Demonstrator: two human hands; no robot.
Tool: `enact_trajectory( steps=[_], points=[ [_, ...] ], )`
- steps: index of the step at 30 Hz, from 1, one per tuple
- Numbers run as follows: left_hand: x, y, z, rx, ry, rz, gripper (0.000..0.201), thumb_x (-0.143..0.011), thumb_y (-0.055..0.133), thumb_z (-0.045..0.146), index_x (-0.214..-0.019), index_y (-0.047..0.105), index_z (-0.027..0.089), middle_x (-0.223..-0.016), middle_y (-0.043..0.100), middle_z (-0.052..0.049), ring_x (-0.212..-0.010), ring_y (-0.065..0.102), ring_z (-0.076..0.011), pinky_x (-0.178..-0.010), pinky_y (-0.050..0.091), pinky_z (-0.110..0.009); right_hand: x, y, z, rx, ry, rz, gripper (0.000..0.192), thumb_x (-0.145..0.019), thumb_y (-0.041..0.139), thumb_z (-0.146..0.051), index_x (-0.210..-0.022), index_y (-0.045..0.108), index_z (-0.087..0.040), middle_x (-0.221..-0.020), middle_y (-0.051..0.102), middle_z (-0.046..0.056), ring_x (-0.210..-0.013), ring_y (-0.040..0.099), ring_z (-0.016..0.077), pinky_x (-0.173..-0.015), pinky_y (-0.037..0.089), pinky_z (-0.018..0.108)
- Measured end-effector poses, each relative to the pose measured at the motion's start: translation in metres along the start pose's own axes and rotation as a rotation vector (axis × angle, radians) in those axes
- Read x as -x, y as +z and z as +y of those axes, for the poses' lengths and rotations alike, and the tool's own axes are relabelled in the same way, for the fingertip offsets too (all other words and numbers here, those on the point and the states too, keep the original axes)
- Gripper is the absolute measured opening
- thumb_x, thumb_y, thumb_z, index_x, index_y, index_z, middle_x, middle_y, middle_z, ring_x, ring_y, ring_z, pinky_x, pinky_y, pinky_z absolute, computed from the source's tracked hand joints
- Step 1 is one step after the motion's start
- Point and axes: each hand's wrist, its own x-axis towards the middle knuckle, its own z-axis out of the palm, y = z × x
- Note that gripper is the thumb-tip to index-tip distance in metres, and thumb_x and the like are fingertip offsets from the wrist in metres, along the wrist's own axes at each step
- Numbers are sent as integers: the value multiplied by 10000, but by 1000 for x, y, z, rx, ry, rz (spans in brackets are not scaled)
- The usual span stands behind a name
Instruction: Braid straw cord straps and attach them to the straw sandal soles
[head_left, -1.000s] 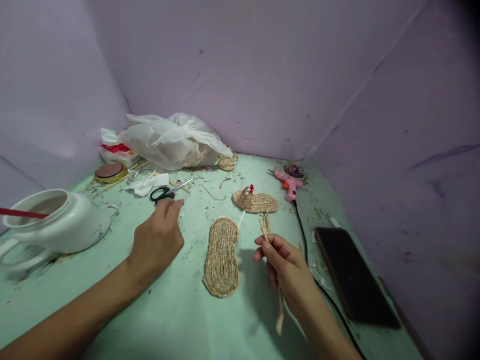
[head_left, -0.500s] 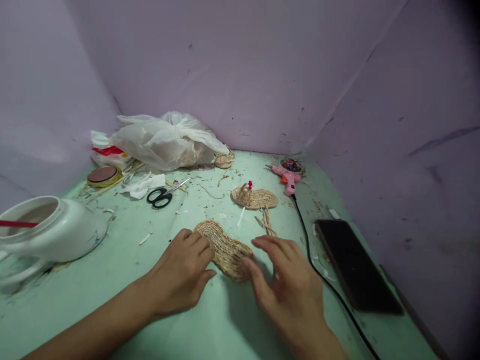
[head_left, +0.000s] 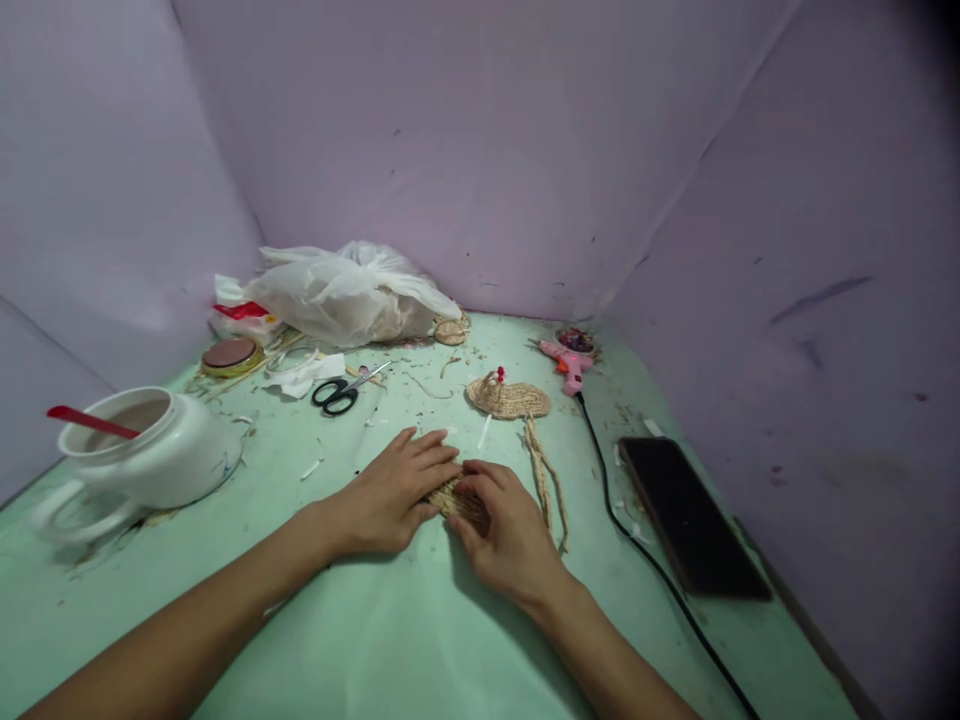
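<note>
Your woven straw sole lies flat on the green table, near the middle, and only a small strip of it shows between your two hands. Your left hand lies flat on its left part, fingers stretched out and spread toward the far side, pressing down rather than gripping. Your right hand covers its right part, fingers curled over the near edge and touching the left hand's fingertips; whether they pinch the straw, you cannot tell.

Just right of your right hand lies a loose braided straw cord, running from near to far. Beyond it sits a second woven piece with a red bead on top. Farther right, a pink glue gun lies with its black cable trailing toward you, and a dark phone rests beside that cable.

To the far left are black scissors, a white plastic bag and a tape roll. At the near left stands a white pot with a red stick in it.
</note>
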Motion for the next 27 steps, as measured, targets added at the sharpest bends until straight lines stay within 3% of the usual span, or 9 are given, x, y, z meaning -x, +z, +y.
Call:
enact_trajectory(
  steps=[4, 9, 19, 27],
  points=[
    [-4, -6, 4, 43, 50, 15, 278, -784, 498, 218, -1056, 549, 187, -1121, 557, -103, -1072, 475, -245, -946, 342, -438, -2, -6, -1, -4, -69, -51, 246, -666, 589, -129, -903, 558, -185, -1070, 569, 95, -1018, 495, 222, -878, 417, 371],
    [-3, -7, 13, 97, 32, 49, 210, -694, 590, 226, -896, 564, 178, -991, 564, -81, -949, 497, -228, -857, 384, -400, 2, -18, -6, -6, -84, -171, 202, -635, 563, -95, -814, 551, -189, -1059, 557, 76, -996, 501, 215, -846, 429, 357],
    [-6, -6, 11, 265, 37, 28, 278, -627, 546, 62, -876, 560, 185, -994, 540, -70, -977, 469, -206, -916, 362, -387, 2, -14, -1, -133, -74, -113, 166, -678, 589, -108, -827, 603, -182, -1056, 581, 84, -1014, 515, 200, -871, 433, 334],
    [-17, -11, 2, 358, 83, -63, 197, -714, 518, 59, -847, 573, 194, -884, 573, -65, -906, 491, -195, -825, 445, -342, -8, -20, -1, -227, -45, -151, 222, -695, 563, -54, -848, 606, -210, -1051, 604, 65, -1028, 521, 199, -870, 458, 331]
  ],
)
